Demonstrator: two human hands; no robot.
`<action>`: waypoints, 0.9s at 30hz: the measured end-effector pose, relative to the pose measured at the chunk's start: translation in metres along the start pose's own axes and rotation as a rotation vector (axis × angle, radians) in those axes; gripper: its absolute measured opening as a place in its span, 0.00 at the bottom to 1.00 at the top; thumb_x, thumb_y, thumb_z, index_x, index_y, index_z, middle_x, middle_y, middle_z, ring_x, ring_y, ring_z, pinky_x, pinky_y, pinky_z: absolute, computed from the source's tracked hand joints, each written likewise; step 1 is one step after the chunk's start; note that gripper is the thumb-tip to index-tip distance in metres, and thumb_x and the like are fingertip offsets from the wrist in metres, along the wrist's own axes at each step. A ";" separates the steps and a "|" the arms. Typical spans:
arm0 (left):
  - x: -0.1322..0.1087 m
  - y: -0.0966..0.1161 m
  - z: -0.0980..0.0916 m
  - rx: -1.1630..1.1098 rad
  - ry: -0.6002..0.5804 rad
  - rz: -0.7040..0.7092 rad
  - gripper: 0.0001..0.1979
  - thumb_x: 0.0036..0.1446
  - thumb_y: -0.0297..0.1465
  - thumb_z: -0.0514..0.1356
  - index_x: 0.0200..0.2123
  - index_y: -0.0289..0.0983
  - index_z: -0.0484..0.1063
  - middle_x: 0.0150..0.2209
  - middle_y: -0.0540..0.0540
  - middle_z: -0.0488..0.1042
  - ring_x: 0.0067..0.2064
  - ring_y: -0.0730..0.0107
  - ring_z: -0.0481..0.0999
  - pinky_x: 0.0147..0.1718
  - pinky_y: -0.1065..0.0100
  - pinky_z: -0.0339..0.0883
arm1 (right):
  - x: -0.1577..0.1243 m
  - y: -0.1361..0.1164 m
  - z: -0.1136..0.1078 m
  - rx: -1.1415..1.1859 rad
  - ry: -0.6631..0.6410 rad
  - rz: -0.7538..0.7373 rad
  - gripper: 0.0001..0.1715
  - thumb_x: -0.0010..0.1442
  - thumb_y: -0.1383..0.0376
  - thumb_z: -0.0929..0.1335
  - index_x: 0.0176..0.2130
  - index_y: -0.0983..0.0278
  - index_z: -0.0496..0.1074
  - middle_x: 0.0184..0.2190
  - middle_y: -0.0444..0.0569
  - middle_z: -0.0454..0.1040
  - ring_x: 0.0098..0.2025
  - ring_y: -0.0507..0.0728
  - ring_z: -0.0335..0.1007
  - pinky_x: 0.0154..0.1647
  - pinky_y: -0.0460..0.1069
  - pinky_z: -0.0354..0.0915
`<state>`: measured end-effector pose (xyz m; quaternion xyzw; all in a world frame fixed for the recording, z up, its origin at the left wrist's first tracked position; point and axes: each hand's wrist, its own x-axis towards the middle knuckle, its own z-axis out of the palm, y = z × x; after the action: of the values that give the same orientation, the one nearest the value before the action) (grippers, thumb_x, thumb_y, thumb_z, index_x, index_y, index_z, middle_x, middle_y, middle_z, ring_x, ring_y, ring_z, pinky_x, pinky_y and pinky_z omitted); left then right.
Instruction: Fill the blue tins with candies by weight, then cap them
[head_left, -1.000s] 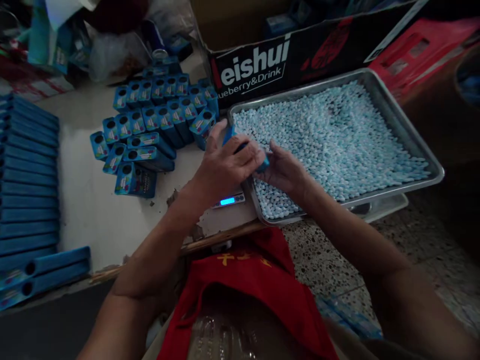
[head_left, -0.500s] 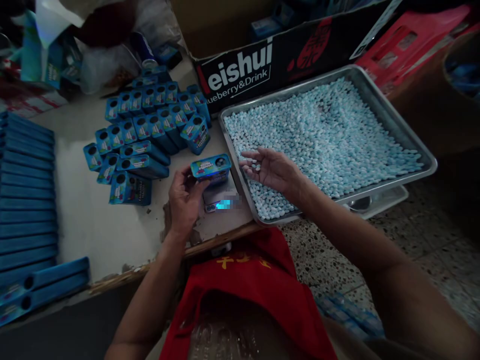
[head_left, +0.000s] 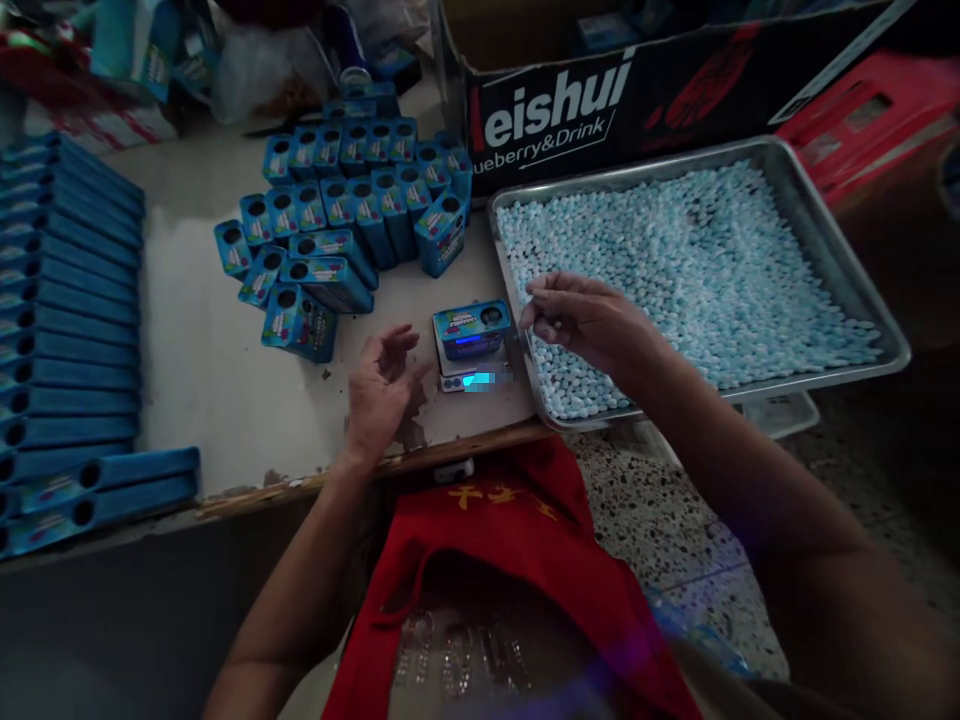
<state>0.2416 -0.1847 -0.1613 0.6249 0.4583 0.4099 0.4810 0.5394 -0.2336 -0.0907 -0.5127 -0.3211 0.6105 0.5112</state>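
One blue box (head_left: 472, 325) partly hides the scale (head_left: 452, 370).

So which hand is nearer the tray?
Right. The right hand is over the tray's left side; the left hand is farther off, left of the scale.

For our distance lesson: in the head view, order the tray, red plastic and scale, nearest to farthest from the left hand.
From the left hand:
1. Scale, just right
2. Tray, right of the scale
3. Red plastic, far upper right
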 end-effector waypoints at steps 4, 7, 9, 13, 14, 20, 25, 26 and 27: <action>-0.006 0.009 -0.014 0.032 0.081 -0.012 0.23 0.60 0.36 0.76 0.57 0.42 0.79 0.52 0.42 0.86 0.56 0.56 0.88 0.61 0.55 0.84 | -0.001 -0.021 0.015 -0.251 -0.087 -0.117 0.20 0.69 0.48 0.80 0.36 0.57 0.75 0.27 0.45 0.79 0.23 0.51 0.62 0.23 0.48 0.56; -0.008 0.015 -0.018 0.041 0.116 0.030 0.22 0.61 0.34 0.75 0.57 0.42 0.78 0.51 0.45 0.86 0.56 0.59 0.88 0.60 0.57 0.85 | 0.004 -0.030 0.025 -0.442 -0.106 -0.180 0.18 0.70 0.51 0.79 0.36 0.57 0.76 0.23 0.42 0.76 0.20 0.50 0.58 0.21 0.48 0.52; -0.010 0.017 -0.019 0.040 0.133 0.049 0.20 0.61 0.31 0.75 0.55 0.42 0.79 0.50 0.45 0.85 0.55 0.60 0.88 0.60 0.58 0.85 | 0.006 -0.034 0.029 -0.568 -0.100 -0.207 0.13 0.71 0.55 0.78 0.37 0.58 0.78 0.22 0.41 0.75 0.20 0.50 0.57 0.21 0.48 0.51; -0.014 0.018 -0.025 0.067 0.151 0.034 0.16 0.62 0.29 0.74 0.52 0.41 0.80 0.49 0.45 0.86 0.53 0.60 0.88 0.59 0.59 0.85 | 0.004 -0.040 0.033 -0.752 -0.092 -0.217 0.06 0.73 0.60 0.76 0.40 0.58 0.80 0.23 0.41 0.75 0.22 0.51 0.59 0.23 0.50 0.54; -0.015 0.019 -0.026 0.069 0.152 0.028 0.16 0.62 0.29 0.74 0.52 0.41 0.80 0.48 0.45 0.86 0.52 0.61 0.88 0.58 0.59 0.85 | 0.002 -0.042 0.034 -0.777 -0.089 -0.207 0.06 0.73 0.60 0.76 0.41 0.57 0.81 0.24 0.41 0.75 0.22 0.52 0.60 0.24 0.50 0.55; -0.017 0.020 -0.030 0.063 0.153 0.014 0.12 0.62 0.30 0.74 0.49 0.41 0.82 0.46 0.46 0.86 0.50 0.62 0.88 0.57 0.59 0.86 | -0.007 -0.046 0.040 -0.874 -0.079 -0.182 0.10 0.73 0.54 0.76 0.43 0.57 0.82 0.24 0.43 0.75 0.24 0.53 0.62 0.25 0.51 0.57; -0.016 0.020 -0.027 0.053 0.166 0.004 0.12 0.63 0.34 0.77 0.47 0.43 0.82 0.46 0.45 0.86 0.50 0.58 0.88 0.57 0.56 0.86 | -0.009 -0.046 0.040 -0.865 -0.086 -0.185 0.07 0.72 0.58 0.76 0.44 0.58 0.83 0.24 0.41 0.75 0.22 0.52 0.60 0.25 0.50 0.55; -0.016 0.020 -0.026 0.052 0.162 0.007 0.12 0.63 0.34 0.77 0.47 0.43 0.82 0.46 0.45 0.86 0.50 0.58 0.88 0.57 0.56 0.86 | -0.008 -0.045 0.040 -0.853 -0.084 -0.187 0.07 0.72 0.58 0.75 0.45 0.59 0.84 0.23 0.41 0.75 0.22 0.51 0.60 0.25 0.50 0.56; -0.016 0.020 -0.025 0.054 0.151 0.010 0.13 0.63 0.34 0.77 0.48 0.43 0.82 0.46 0.45 0.86 0.50 0.58 0.88 0.56 0.57 0.86 | -0.007 -0.043 0.039 -0.843 -0.080 -0.189 0.07 0.73 0.59 0.75 0.45 0.59 0.85 0.23 0.41 0.74 0.23 0.51 0.61 0.25 0.50 0.56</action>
<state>0.2174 -0.1968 -0.1382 0.6073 0.5009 0.4459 0.4260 0.5145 -0.2237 -0.0381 -0.6209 -0.6073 0.3958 0.2983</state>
